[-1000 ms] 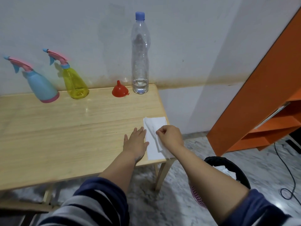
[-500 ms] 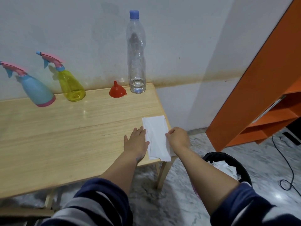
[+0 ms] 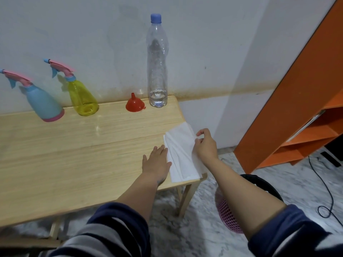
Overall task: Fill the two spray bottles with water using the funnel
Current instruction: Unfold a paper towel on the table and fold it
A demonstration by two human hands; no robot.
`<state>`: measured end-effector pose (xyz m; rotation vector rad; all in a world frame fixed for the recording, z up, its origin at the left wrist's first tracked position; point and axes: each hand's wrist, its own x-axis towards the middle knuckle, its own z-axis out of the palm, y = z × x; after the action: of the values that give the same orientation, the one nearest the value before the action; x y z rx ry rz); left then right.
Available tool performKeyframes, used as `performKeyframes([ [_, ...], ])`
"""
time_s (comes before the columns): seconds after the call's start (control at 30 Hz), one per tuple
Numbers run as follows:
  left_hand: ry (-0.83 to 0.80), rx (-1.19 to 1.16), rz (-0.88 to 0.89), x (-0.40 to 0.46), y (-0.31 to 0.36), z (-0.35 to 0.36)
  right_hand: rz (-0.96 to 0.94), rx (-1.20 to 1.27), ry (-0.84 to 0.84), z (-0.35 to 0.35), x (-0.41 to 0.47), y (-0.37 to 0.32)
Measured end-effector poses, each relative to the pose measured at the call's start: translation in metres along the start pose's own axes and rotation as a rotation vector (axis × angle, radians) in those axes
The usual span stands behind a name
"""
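1. Your right hand (image 3: 205,143) is pinching the right edge of the white tissue (image 3: 182,154) at the desk's (image 3: 74,154) lower-right corner; a second ago it was bunched over the sheet's middle, and now the sheet is lying unfolded and flatter.
2. Your left hand (image 3: 156,162) is staying flat on the wood, fingers straight, just touching the tissue's left edge.
3. My read: you're tidying up, since both spray bottles are capped with their pink trigger heads.
4. The blue spray bottle (image 3: 43,104) is opaque and cone-shaped at far left; the yellow spray bottle (image 3: 82,97) is translucent.
5. The red funnel (image 3: 135,104) is sitting mouth-down beside the tall ribbed clear water bottle (image 3: 157,67), nearly drained.
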<state>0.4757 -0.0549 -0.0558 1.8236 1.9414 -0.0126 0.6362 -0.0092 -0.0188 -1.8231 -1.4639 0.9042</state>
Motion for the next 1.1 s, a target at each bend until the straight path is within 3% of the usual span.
performKeyframes([
  [0.13, -0.007, 0.003, -0.005, 0.000, 0.001, -0.001, -0.042, 0.016, -0.162, -0.011, 0.001, -0.016],
  [0.27, -0.013, 0.010, -0.007, 0.002, 0.002, -0.002, -0.165, -0.183, -0.328, -0.022, 0.005, -0.022],
  [0.4, -0.007, -0.052, -0.017, 0.003, 0.001, -0.004, -0.238, -0.312, -0.390, -0.041, 0.013, -0.043],
  [0.53, 0.263, -0.333, -0.023, 0.002, 0.008, -0.028, -0.283, -0.338, -0.419, -0.065, 0.018, -0.072],
  [0.77, 0.511, -0.641, 0.287, -0.008, 0.023, -0.130, -0.434, -0.304, -0.506, -0.085, 0.013, -0.128],
  [0.93, 0.509, -0.779, 0.233, -0.028, 0.013, -0.160, -0.500, -0.214, -0.634, -0.084, 0.003, -0.165],
  [1.1, 0.703, -0.795, 0.142, -0.055, -0.021, -0.173, -0.568, -0.154, -0.676, -0.060, -0.011, -0.196],
])
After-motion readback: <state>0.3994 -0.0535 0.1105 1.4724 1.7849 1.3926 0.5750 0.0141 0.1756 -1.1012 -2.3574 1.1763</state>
